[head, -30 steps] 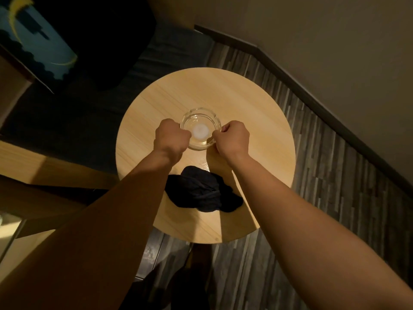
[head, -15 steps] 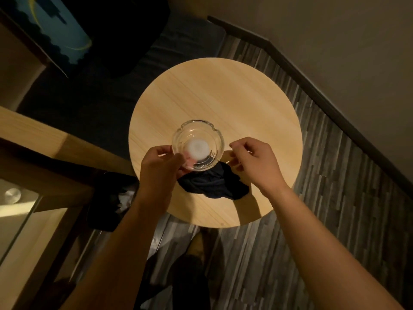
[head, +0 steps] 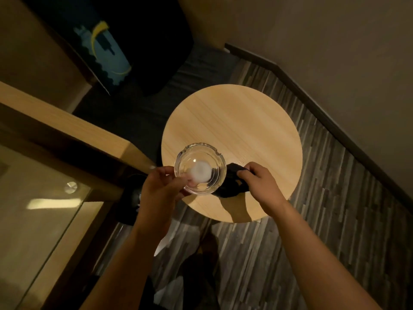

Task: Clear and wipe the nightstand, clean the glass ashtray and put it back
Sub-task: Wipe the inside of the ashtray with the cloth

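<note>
A round clear glass ashtray point(head: 201, 167) with a whitish patch in its middle is held up above the near left edge of the round light-wood nightstand point(head: 232, 121). My left hand point(head: 159, 191) grips the ashtray from below at its near left side. My right hand point(head: 262, 183) is closed on a dark cloth point(head: 230, 186) that lies on the tabletop just right of the ashtray, partly hidden behind the glass.
A dark chair or seat cushion point(head: 138, 41) stands beyond the nightstand at the upper left. A wooden ledge point(head: 67, 128) and a glass panel point(head: 38, 211) run along the left. A wall with a dark skirting board point(head: 330, 117) borders the striped floor on the right.
The ashtray has come off the tabletop and toward me in my left hand. My right hand let go of its rim and took hold of the dark cloth.
</note>
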